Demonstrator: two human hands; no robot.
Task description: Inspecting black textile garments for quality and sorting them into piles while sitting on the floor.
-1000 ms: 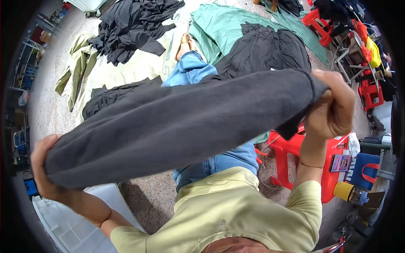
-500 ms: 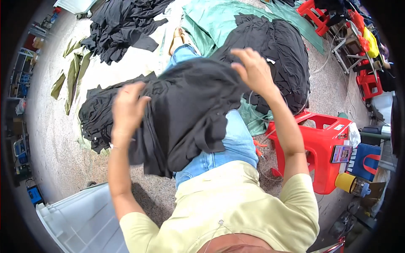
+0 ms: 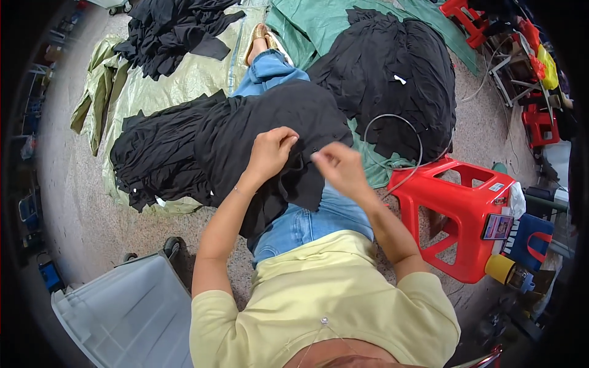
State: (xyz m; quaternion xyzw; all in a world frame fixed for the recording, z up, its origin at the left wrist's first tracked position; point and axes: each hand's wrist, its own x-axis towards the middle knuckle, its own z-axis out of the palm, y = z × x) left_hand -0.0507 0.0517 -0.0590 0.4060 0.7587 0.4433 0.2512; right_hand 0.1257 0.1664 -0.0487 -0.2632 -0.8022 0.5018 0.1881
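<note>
In the head view, a loose black fabric garment [image 3: 300, 107] drapes over blue denim jeans [image 3: 346, 208], towards 12 o'clock. Above its 6 o'clock side, left hand [image 3: 270, 152] and right hand [image 3: 345, 170] have curled fingers; whether they pinch cloth, I cannot tell. Seemingly arranging its edge, which calls for light fingertip control.

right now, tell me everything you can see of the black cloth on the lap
The black cloth looks thin, soft and matte. It lies spread over the blue jeans, fairly smooth at the far side, bunched into folds nearer the waist. To the left it meets a gathered black pile; where one ends is hard to tell. The left hand is over it, the right hand near its right edge; whether the fingers grip it is unclear.
</note>
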